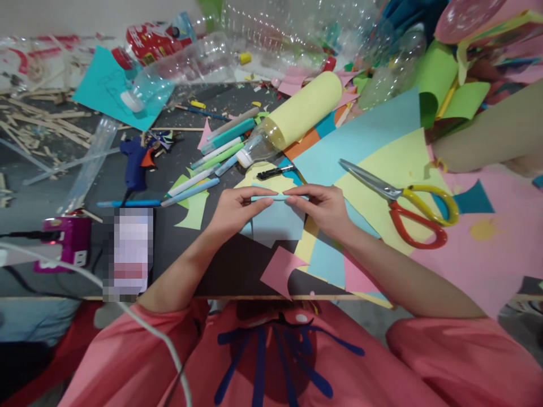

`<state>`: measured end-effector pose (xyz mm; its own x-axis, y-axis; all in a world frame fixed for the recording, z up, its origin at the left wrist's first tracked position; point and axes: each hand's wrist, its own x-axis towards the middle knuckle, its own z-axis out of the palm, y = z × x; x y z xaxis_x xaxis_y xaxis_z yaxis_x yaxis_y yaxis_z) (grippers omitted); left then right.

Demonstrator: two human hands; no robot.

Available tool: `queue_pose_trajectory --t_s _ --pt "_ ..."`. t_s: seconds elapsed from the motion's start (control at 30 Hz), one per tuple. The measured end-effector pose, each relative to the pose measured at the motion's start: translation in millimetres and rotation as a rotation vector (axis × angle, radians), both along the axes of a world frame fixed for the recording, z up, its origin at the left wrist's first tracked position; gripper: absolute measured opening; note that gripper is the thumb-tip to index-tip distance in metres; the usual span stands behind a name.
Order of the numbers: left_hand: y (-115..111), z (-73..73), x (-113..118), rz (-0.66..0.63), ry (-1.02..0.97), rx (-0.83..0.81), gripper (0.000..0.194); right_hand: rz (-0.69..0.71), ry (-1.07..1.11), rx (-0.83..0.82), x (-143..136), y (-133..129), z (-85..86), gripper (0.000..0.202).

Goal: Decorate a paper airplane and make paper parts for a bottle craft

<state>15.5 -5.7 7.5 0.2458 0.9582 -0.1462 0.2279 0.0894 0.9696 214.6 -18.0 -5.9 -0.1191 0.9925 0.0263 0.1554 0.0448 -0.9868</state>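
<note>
A narrow folded or rolled strip of light blue paper [279, 198] is held level between both hands near the middle of the table. My left hand [237, 210] pinches its left end between thumb and fingers, and my right hand [324, 208] pinches the right end. Under the hands lies a flat light blue sheet [278, 225]. Just beyond them a black pen [275, 172] rests on a pale yellow piece. Scissors [394, 195] with one yellow and one red handle lie to the right of my right hand.
Markers [229, 152] and a paper-wrapped bottle [311, 110] lie beyond the hands. A blue glue gun [134, 164], phone [132, 249] and purple power socket [63, 243] are at left. Clear bottles line the back. Another person's arm [492, 130] reaches in from the right.
</note>
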Motion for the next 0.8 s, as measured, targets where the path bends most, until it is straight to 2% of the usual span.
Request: queue_pose_trajectory --t_s 0.6,0.8 --pt "3.2 2.0 -1.7 -0.041 -0.013 -0.07 0.031 0.082 -0.055 -0.002 6.8 0.7 6.2 0.026" --pt "4.9 0.1 -3.1 0.015 -0.005 -0.073 0.034 0.037 -0.03 -0.032 7.4 1.1 6.3 0.027"
